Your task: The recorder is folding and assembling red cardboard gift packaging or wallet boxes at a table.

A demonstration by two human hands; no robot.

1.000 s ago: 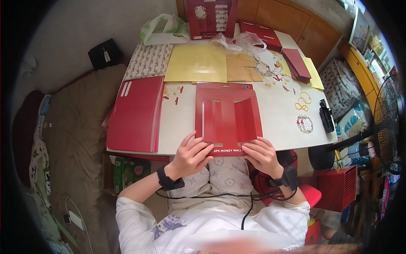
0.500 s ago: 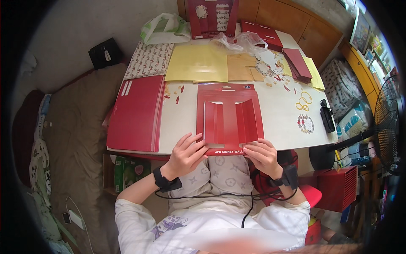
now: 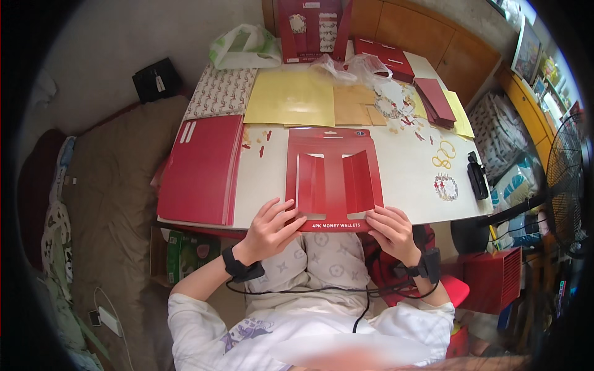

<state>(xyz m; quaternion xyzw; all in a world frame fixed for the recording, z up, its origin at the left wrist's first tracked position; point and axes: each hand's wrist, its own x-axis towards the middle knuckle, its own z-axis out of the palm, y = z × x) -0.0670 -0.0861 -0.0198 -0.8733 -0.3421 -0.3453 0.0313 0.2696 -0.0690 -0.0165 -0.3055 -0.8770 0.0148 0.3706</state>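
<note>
A red cardboard package (image 3: 334,182) with two cut-out windows lies flat at the near edge of the table, its hanging tab on the far side. Folded flaps rise along the inner sides of the windows. My left hand (image 3: 267,230) holds its near left corner, with some fingertips on the red border. At the near right corner my right hand (image 3: 395,232) grips the package, fingers on top. The undersides of both hands are hidden.
To the left lies a stack of red card sheets (image 3: 198,176), with patterned sheets (image 3: 221,93) behind. Beyond the package is a yellow sheet (image 3: 291,99). Rubber bands (image 3: 442,157), a round ornate cutout (image 3: 445,187) and a black object (image 3: 477,176) sit at right. A fan (image 3: 566,185) stands beside the table.
My right hand has shifted a little to the right, out to the package's corner, uncovering more of the near border. The left hand has barely moved. The whole view has tilted slightly.
</note>
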